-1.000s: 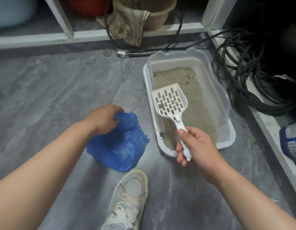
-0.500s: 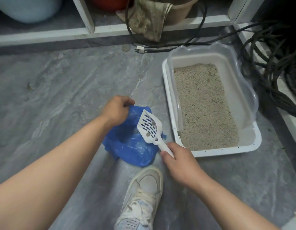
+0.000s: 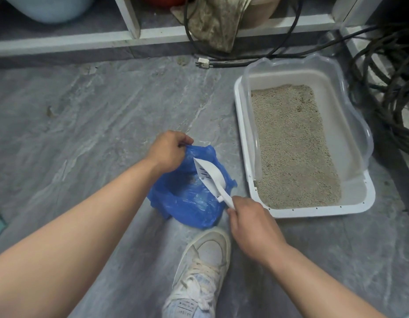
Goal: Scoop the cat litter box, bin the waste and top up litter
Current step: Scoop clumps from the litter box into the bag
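A white litter box (image 3: pixel 242 143) with a clear rim guard stands on the grey floor at the right, filled with beige litter (image 3: pixel 293 145). Left of it lies an open blue plastic bag (image 3: pixel 189 200). My left hand (image 3: pixel 169 150) pinches the bag's far edge and holds it open. My right hand (image 3: pixel 251 221) grips the handle of a white slotted scoop (image 3: pixel 210 175), which is tipped on its side over the bag's mouth, its face turned to the left. Whether anything lies in the scoop is hidden.
My white sneaker (image 3: pixel 203 267) stands just below the bag. Black cables (image 3: pixel 387 88) coil to the right of the box, and a plug (image 3: pixel 203 63) lies on the floor behind it. A white shelf frame (image 3: pixel 130 35) with a draped cloth (image 3: pixel 217 21) runs along the back.
My right hand carried the scoop from above the litter box leftward to the bag, then tipped it over on its side above the opening. My left hand kept hold of the bag.
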Motion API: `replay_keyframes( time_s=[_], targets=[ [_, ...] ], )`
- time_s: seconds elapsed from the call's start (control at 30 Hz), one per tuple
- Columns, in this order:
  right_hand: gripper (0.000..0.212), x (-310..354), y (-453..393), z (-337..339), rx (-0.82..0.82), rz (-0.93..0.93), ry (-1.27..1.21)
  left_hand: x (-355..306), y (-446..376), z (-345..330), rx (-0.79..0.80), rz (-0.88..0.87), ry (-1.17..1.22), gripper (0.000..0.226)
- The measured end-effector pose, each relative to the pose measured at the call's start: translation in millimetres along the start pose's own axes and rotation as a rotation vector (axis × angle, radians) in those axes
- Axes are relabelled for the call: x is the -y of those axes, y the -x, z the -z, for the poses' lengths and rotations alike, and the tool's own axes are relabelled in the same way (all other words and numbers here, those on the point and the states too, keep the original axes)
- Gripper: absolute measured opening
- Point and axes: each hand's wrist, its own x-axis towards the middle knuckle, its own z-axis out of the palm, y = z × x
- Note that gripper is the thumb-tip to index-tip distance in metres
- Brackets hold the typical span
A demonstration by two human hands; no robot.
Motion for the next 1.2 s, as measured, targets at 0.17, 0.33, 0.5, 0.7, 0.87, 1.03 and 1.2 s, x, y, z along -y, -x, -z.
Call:
replay_keyframes(
  time_s=[0.17,0.33,0.5,0.7,0.87,1.03,1.2],
  targets=[
    [0.016,0,-3,2,-0.028,0.021,-0.010,-2,1,1,0.001,0.001,-0.019,0.041],
    [0.015,0,0,3,-0.083,0.052,-0.050,-2,2,2,0.007,0.009,-0.019,0.040],
    [0.019,2,5,23,-0.167,0.068,-0.146,-7,5,5,0.032,0.048,-0.004,0.038],
    [0.026,5,7,79,-0.122,-0.184,-0.802,-46,5,18,-0.124,-0.026,0.112,0.031],
    [0.027,-16,0,116,-0.280,-0.339,-1.125,-97,4,8,-0.156,-0.224,0.147,0.037],
    [0.018,-62,-9,121,-0.358,-0.620,-1.206,-127,3,-34,0.031,-0.444,-0.035,0.066],
    [0.023,-93,-20,117,-0.320,-0.769,-1.183,-136,-10,-58,0.047,-0.449,-0.201,0.080]
  ],
)
